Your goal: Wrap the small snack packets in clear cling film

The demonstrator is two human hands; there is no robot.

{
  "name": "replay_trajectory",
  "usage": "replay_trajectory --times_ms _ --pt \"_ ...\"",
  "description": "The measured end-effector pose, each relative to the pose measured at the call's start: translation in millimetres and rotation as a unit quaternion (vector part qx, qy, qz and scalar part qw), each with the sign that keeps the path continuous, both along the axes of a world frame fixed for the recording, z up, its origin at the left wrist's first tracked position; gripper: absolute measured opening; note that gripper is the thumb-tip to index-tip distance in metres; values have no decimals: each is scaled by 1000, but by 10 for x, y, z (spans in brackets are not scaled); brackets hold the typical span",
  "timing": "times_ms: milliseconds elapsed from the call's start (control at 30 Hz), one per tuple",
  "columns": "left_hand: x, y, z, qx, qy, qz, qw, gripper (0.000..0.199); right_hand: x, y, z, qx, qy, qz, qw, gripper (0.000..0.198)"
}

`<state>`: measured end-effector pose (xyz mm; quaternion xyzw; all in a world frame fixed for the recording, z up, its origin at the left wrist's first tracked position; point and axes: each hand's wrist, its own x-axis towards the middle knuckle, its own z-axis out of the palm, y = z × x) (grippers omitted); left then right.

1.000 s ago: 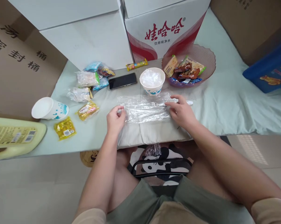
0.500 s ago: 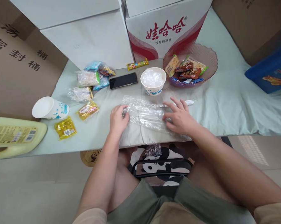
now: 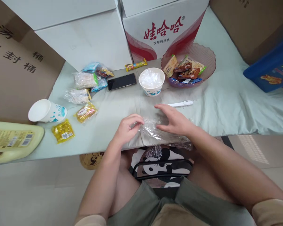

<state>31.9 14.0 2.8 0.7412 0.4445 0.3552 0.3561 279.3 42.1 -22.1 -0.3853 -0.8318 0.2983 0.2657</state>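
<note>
A crumpled sheet of clear plastic film [image 3: 153, 132] lies at the table's front edge, and part of it hangs over on the right. At its left end my left hand [image 3: 129, 129] is closed, with thumb and fingertips drawn together on the film. Above its right part, my right hand [image 3: 175, 121] is open, thumb and fingers well apart. Just beyond the right hand lies a slim white tool [image 3: 182, 103], its left end partly behind the fingers. Farther back, a paper cup [image 3: 152, 91] holds clear crumpled plastic.
A pink glass bowl [image 3: 209, 64] of wrapped snacks stands back right. A phone [image 3: 122, 82], a yellow snack stick [image 3: 136, 64] and several wrapped snacks [image 3: 85, 80] lie left of centre. Another cup [image 3: 48, 111] rests on its side. White boxes [image 3: 85, 44] line the back.
The film has been gathered and drawn toward me and to the right, some slipping over the edge. My left hand has moved right; the white tool is more exposed.
</note>
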Motion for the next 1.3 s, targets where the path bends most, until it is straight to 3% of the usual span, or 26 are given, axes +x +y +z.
replay_trajectory --times_ms 100,167,233,333,433,500,567,667,767,900,1033,1200,1300 --pt "32 -74 35 -16 -7 -37 999 19 -27 -15 60 0 -10 65 998 31" --pt "19 -97 6 -25 -8 -20 999 15 -44 -28 114 -25 -28 83 996 10" --pt "-11 -89 -60 -18 -29 36 999 11 -57 -40 165 -60 -43 70 995 14" --pt "-61 -28 -166 -1 -89 141 986 42 -70 -55 216 -77 -44 23 996 14" --pt "-66 35 -204 -68 -165 198 964 65 -89 -66 227 -59 -23 -47 997 14" --pt "-16 43 -188 -170 -230 174 942 67 -106 -73 223 -43 5 -101 994 15" --pt "80 18 -156 -276 -269 103 917 68 -126 -80 218 -43 31 -144 988 16" --pt "248 -35 -112 -351 -252 30 901 56 -147 -91 212 -82 50 -168 981 15" --pt "341 -38 -76 -359 -230 69 902 29 -142 -90 198 -136 103 -157 973 18" --pt "311 28 -16 -370 -268 146 877 16 -94 -69 159 -217 219 -136 941 29" --pt "223 71 -16 -364 -277 138 879 22 -70 -53 109 -280 226 -69 930 34" --pt "129 83 -126 -287 -170 116 935 30 -98 -39 78 -311 217 -63 923 22" --pt "100 79 -141 -280 -200 114 932 39 -97 -31 88 -307 257 -45 915 33"
